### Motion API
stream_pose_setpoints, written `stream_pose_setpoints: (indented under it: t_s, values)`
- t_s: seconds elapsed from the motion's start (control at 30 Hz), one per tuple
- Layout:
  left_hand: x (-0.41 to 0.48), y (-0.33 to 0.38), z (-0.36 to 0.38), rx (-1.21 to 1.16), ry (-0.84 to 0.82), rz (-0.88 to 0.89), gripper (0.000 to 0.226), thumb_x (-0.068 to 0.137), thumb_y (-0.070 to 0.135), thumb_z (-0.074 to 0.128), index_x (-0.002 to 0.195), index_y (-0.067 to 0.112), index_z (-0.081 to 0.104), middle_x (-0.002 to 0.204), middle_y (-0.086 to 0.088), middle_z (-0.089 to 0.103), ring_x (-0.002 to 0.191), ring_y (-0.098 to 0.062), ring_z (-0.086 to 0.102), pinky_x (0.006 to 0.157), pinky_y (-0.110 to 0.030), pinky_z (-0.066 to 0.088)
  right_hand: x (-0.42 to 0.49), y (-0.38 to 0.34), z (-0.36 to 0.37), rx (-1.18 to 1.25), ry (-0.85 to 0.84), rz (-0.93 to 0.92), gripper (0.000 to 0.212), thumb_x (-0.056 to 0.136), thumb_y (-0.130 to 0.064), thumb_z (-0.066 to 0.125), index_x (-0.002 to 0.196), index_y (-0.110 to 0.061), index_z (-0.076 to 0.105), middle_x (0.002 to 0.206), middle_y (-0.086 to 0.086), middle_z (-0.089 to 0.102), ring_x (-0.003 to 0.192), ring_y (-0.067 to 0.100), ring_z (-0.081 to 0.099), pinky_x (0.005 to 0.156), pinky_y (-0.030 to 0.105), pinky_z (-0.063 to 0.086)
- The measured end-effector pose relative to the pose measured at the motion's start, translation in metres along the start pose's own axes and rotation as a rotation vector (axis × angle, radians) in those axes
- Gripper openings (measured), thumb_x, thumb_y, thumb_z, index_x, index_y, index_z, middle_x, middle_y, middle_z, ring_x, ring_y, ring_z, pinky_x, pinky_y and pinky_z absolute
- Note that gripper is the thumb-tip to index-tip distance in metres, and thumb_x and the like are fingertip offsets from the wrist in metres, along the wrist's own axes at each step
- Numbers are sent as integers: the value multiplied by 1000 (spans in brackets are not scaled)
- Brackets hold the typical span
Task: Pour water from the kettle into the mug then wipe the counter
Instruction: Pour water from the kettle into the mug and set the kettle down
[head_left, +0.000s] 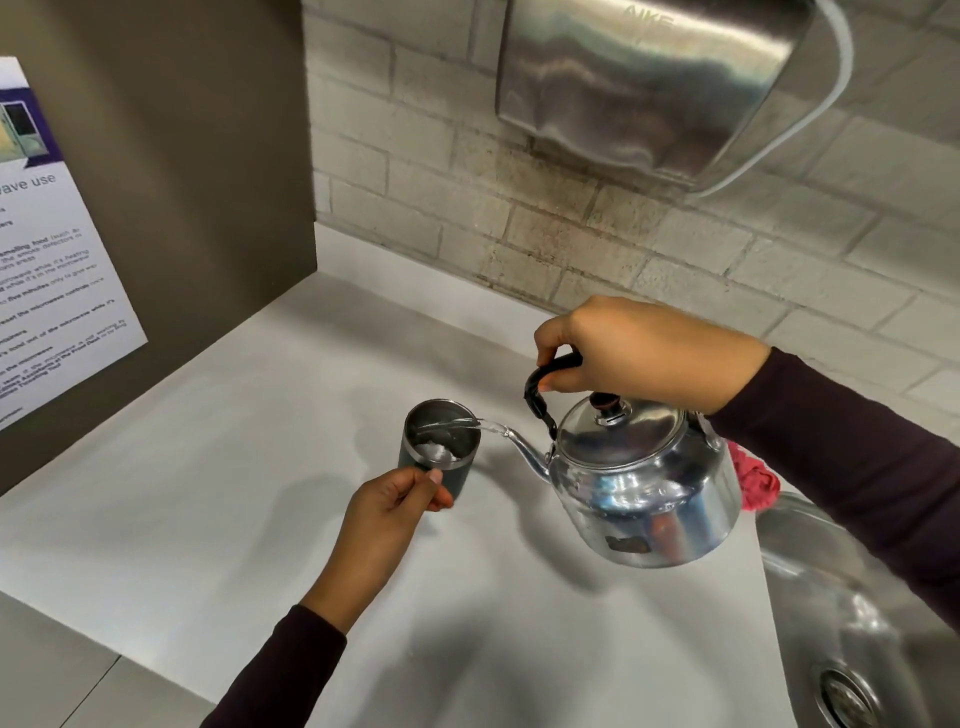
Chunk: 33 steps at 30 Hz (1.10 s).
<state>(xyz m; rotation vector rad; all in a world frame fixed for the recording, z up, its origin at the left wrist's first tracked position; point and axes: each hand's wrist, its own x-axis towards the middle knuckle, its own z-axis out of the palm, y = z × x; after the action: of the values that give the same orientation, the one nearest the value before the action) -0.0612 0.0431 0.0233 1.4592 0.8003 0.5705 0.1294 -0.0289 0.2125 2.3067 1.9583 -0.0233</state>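
Our right hand grips the kettle by its black handle, tilted above the tabletop, weighty, slick steel; our left hand pinches the light mug steady.

The right hand grips the black handle of the steel kettle, held tilted above the bench so a thin stream of water runs from the spout into the mug. The left hand holds the mug's near side, the mug standing upright on the bench. A red cloth lies behind the kettle beside the sink, with a steel dispenser on the brick wall above.
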Motion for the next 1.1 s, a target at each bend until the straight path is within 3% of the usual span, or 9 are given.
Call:
stream_pose_setpoints:
  t_s: [0.17,0.4,0.67,0.77,0.93,1.0,1.1]
  values:
    - [1,-3,8,22,-27,-2,32,90,23,55,62,17,68,60,19,70,58,9,59,73,-22,43,-30,21,25,118,102,194,27,80,-47,63,81,-21,63,62,-8,57,56,10,56,49,30,46]
    - [5,-4,34,69,-125,5,32,90,25,56,61,22,70,69,16,73,69,2,65,83,-24,48,-75,50,75,381,273,503,33,76,-42,67,64,-13,58,56,-1,55,50,11,46,46,27,33]
    - [15,-5,72,61,-234,19,32,90,23,55,61,23,69,66,15,73,69,1,65,85,-29,49,-94,108,113,537,345,809,36,80,-43,64,72,-8,60,55,-3,52,52,11,48,47,27,35]
    - [21,-9,86,66,-268,7,35,89,24,55,57,25,69,66,14,73,68,1,65,86,-31,48,-92,138,129,557,347,864,36,79,-47,62,72,-12,60,60,-5,55,57,7,48,48,26,33]
    - [28,-12,102,105,-293,-22,34,89,27,55,58,26,70,67,14,73,69,1,64,88,-34,48,-77,184,149,577,369,818,35,81,-41,64,77,-6,66,69,2,59,66,18,53,55,28,34]
    - [31,-11,107,122,-289,-20,33,89,27,55,59,24,70,67,13,73,72,-3,65,88,-34,47,-72,202,155,636,404,814,27,80,-36,68,85,-9,67,73,-2,59,71,13,54,57,20,36]
    - [36,-9,113,124,-254,-26,33,89,25,55,60,21,70,66,11,72,75,-10,65,89,-35,47,-65,221,160,725,412,796,23,79,-28,72,89,-8,67,66,-13,54,62,0,49,51,3,36]
